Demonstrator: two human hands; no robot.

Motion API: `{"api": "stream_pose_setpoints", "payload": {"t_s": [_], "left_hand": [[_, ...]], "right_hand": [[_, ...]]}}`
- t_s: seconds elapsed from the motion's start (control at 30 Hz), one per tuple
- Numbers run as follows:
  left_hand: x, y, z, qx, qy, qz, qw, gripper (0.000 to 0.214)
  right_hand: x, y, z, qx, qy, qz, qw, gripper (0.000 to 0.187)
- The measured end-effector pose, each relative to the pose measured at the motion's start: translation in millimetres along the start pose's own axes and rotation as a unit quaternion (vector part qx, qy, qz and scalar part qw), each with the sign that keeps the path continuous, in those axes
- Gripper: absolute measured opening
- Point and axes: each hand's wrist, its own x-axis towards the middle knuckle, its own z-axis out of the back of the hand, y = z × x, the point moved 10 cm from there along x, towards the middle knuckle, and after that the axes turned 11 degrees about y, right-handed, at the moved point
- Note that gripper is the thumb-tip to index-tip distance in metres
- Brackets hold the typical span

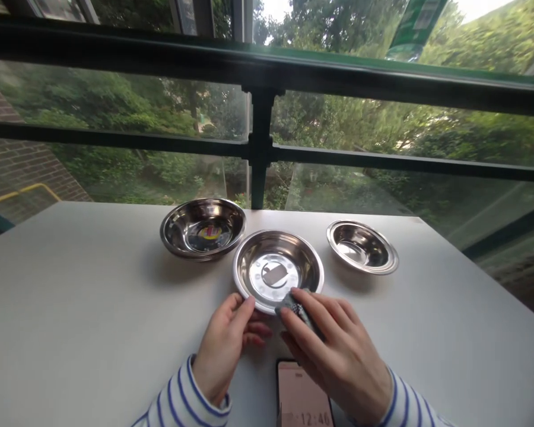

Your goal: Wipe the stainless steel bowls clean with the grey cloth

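Observation:
A shiny steel bowl (309, 252) is in the middle of the head view, with a printed mark on its bottom. My left hand (231, 332) grips its near left rim, thumb on top and fingers underneath. In my right hand (336, 344) is a bunched grey patterned cloth (287, 303), pressed against the bowl's near right rim. Part of the cloth is hidden under my fingers.
Left of centre stands a stack of steel bowls (178, 228), the top one with a colourful label. Another steel bowl (385, 255) sits at the right. A phone (300, 394) lies near me on the white table (93, 314). Behind runs a dark railing (260, 154) with glass, and a green bottle (416, 26) stands above it.

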Motion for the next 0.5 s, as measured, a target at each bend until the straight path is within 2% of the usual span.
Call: {"api": "stream_pose_setpoints", "payload": {"t_s": [0.2,0.33,0.5], "left_hand": [[-5,-5,2.9,0.027,-0.026,-0.007,0.999,0.025],[-5,-6,1.3,0.033,-0.016,-0.011,0.999,0.026],[-9,0,-3.4,0.033,-0.016,-0.016,0.999,0.027]], "right_hand": [[-3,-1,-7,0.031,0.064,0.023,0.997,0.036],[-12,-7,1,0.014,0.037,0.030,0.999,0.033],[-18,-12,8,-0.011,0.017,0.002,1.000,0.032]]}}
